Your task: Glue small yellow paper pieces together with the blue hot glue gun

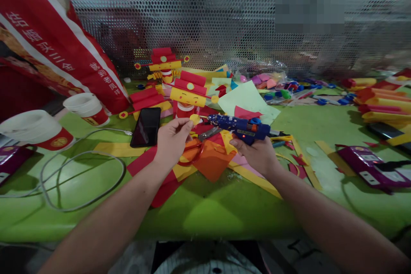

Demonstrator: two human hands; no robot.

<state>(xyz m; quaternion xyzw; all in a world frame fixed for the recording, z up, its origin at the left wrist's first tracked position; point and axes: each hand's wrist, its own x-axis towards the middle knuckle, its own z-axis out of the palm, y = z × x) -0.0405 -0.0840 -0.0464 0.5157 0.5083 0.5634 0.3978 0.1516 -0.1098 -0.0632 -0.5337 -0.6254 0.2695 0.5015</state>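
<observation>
Between its thumb and fingers, my left hand (175,139) pinches a small yellow paper circle (194,119). My right hand (257,154) is wrapped round a blue glue gun (236,125) with a small red light on its body. The gun's nozzle points left and is close to the circle; whether they touch I cannot tell. Just behind stands a paper figure (189,94) with a yellow smiling face and a red hat. A second such figure (163,65) is farther back. Under my hands lie an orange paper piece (210,160) and red and yellow scraps.
A black phone (146,127) and a white cable (84,153) lie at left, near paper cups (87,109) and a large red bag (61,43). A purple power strip (374,167) sits at right. Perforated metal mesh (205,13) rises behind the green table (205,214).
</observation>
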